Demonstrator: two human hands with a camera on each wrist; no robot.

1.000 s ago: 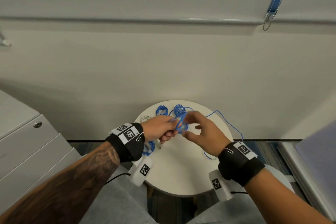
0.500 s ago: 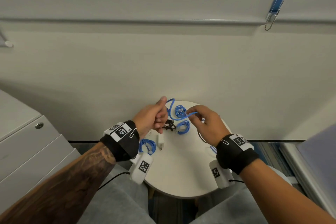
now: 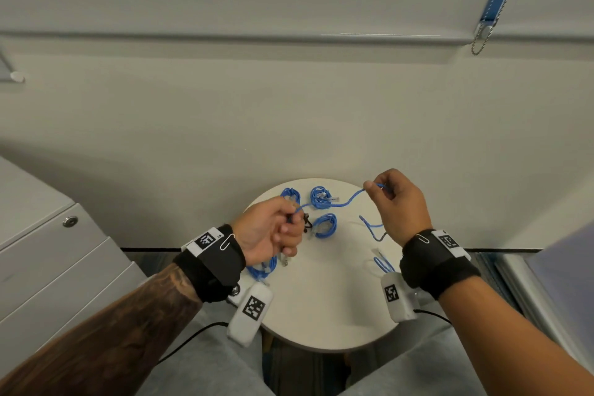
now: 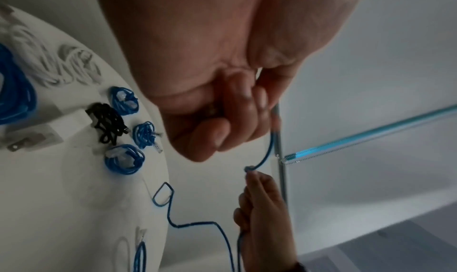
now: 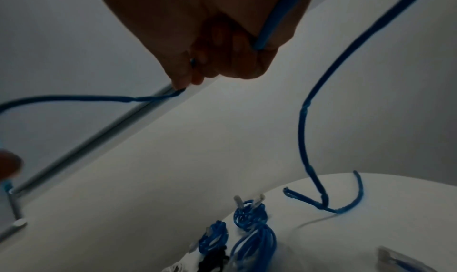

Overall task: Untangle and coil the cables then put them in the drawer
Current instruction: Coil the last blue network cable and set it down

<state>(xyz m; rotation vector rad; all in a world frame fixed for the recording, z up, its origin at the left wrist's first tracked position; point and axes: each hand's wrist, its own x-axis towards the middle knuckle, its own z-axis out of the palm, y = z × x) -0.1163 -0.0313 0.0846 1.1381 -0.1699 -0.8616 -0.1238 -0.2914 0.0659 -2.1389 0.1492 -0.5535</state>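
Note:
A loose blue cable (image 3: 348,200) stretches between both hands above the round white table (image 3: 331,305). My left hand (image 3: 276,228) grips one end of it with curled fingers; in the left wrist view the blue cable (image 4: 268,153) leaves the fist (image 4: 222,124). My right hand (image 3: 390,199) pinches the cable farther along at the back right; its tail (image 3: 371,228) hangs down to the tabletop. In the right wrist view the blue cable (image 5: 86,97) runs left from the fingertips (image 5: 183,83). Three small coiled blue cables (image 3: 321,196) lie at the table's back.
A small black cable bundle (image 3: 307,222) and a white plug (image 4: 37,135) lie beside my left hand. Another blue coil (image 3: 262,268) sits under the left wrist. A grey drawer cabinet (image 3: 58,254) with a lock stands at the left. The wall is close behind the table.
My hands have moved apart: the right went up and right, the left came down and back, and the blue cable is now drawn out between them.

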